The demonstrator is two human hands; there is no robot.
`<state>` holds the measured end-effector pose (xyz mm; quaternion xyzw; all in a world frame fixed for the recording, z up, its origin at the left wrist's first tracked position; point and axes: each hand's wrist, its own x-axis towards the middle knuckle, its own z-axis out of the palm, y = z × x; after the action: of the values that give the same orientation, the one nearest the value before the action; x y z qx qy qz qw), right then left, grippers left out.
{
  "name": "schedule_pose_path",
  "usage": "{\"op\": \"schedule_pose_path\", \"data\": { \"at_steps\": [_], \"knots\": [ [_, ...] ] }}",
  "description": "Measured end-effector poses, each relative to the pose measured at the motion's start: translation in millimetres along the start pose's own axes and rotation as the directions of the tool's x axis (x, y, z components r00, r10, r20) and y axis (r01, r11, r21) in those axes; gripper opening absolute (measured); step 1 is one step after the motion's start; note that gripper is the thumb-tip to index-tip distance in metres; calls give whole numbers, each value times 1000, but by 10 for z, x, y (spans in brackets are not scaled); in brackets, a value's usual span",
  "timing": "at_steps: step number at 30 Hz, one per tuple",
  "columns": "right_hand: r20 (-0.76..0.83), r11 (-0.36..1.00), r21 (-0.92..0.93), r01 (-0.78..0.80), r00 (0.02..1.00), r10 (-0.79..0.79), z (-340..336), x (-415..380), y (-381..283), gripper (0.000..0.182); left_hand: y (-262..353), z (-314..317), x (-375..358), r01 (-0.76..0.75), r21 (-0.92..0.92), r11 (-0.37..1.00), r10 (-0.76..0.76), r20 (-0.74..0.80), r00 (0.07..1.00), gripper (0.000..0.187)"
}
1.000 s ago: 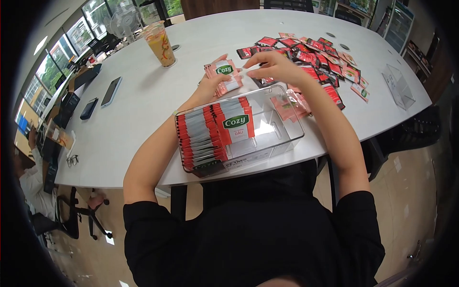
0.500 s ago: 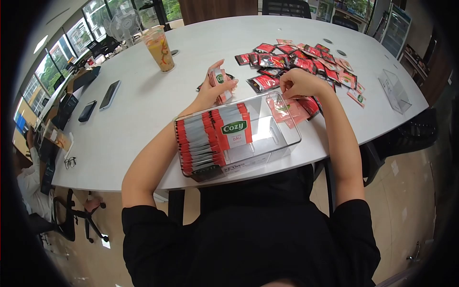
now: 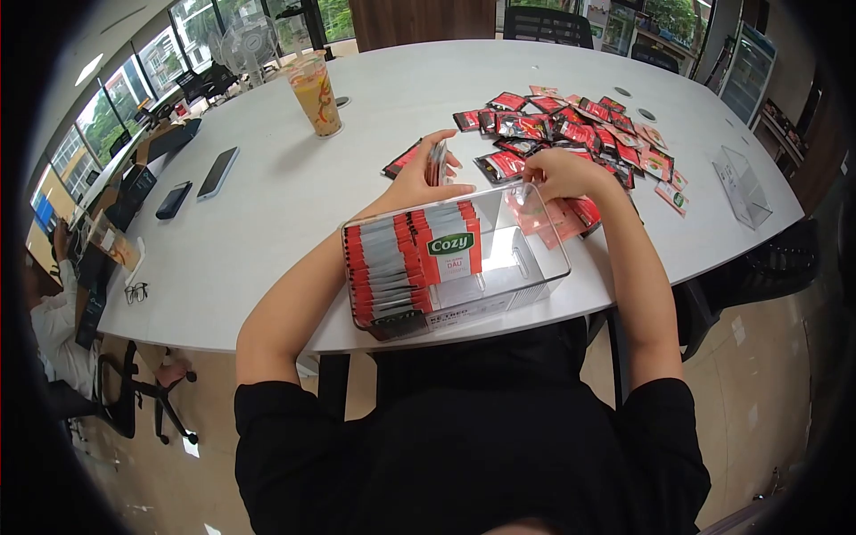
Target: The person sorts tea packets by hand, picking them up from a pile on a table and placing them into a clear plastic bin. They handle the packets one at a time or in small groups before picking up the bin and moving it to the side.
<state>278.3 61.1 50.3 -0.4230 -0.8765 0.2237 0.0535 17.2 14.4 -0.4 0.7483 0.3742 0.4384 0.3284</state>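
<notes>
A few sachets (image 3: 436,164) stand on edge in my left hand (image 3: 419,178), its fingers and thumb curled round them behind the clear plastic bin (image 3: 513,290). In the bin's left part sit packed rows of red and silver sachets (image 3: 383,267), with a red Cozy sachet (image 3: 452,247) facing up. My right hand (image 3: 563,174) is closed in a pinch just past the bin's far right corner. Its fingertips are at the upper edge of some pink sachets (image 3: 557,223) on the table; what lies between them is hidden.
Beyond my right hand spreads a pile of red, black and pink sachets (image 3: 575,134). One red-black sachet (image 3: 403,159) lies beside my left hand. A drink cup (image 3: 315,96), a phone (image 3: 218,172), a dark case (image 3: 174,201) and a clear acrylic holder (image 3: 742,189) also stand or lie on the white table (image 3: 267,241). A person (image 3: 62,312) sits left.
The view has shifted, moving the table scene slightly right and down. My left hand has turned its sachets edge-on. My right hand stays low by the pink sachets.
</notes>
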Motion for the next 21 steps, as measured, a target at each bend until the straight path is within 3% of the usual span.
{"op": "schedule_pose_path", "data": {
  "at_steps": [2, 5, 10, 12, 13, 14, 18, 20, 21],
  "knots": [
    [8, 999, 43, -33, 999, 33, 12, 2, -44, 30, 30, 13, -58, 11, 13, 1000, -12, 32, 999, 83],
    [-150, 993, 74, 87, 986, -75, 6, 4, -72, 22, 96, -22, -36, -24, 118, 993, 10, 114, 993, 75],
    [-283, 981, 35, 189, 944, -172, 49, 146, -54, 19, 86, 8, -41, 43, 89, 995, -48, 59, 997, 78],
    [-417, 925, 297, 236, 904, -96, 91, 204, -65, 22, 34, 15, -43, 39, 88, 995, -42, 29, 999, 81],
    [-482, 913, 316, 259, 872, -80, 129, 264, -99, 27, 0, 11, -26, -7, 160, 987, 7, -3, 1000, 83],
    [-480, 912, 319, 258, 874, -80, 171, 309, -125, 27, -37, 8, -16, -49, 231, 972, 58, -28, 998, 86],
    [-464, 878, 392, 274, 883, -69, 355, 477, -237, 23, -27, -13, 6, -57, 208, 977, 51, 34, 998, 94],
    [-207, 682, 697, 224, 972, -108, 432, 601, -246, 21, -117, 11, 24, -150, 151, 977, 151, 5, 989, 96],
    [-150, 683, 710, 174, 984, -95, 387, 551, -325, 26, -115, 12, 24, -149, 149, 977, 149, 11, 989, 96]
  ]
}}
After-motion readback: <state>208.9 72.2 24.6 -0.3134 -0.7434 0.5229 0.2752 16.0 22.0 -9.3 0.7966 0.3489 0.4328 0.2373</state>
